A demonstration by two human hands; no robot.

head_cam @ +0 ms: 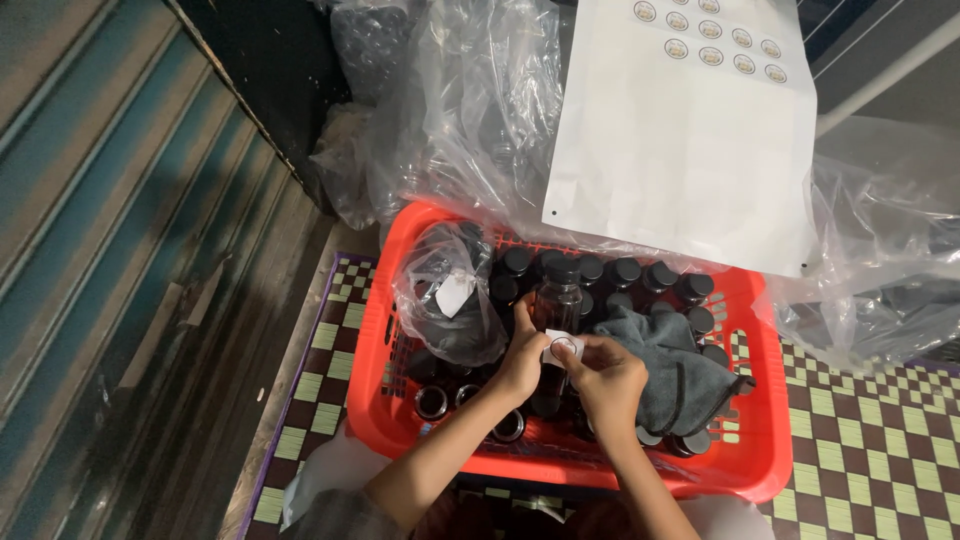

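Note:
My left hand (521,356) grips a small clear bottle with a black cap (559,292), held upright over the red plastic basket (762,440). My right hand (612,375) presses a small round white sticker (562,347) against the bottle's side, fingers pinched on it. The basket holds several dark-capped bottles (640,273), a grey cloth (672,368) on the right and a crumpled clear bag (445,292) on the left.
A white sticker sheet (680,150) with round labels near its top leans behind the basket on clear plastic bags (480,120). More clear plastic (880,270) lies at right. The basket stands on a checkered mat (870,450). A corrugated metal shutter (110,230) runs along the left.

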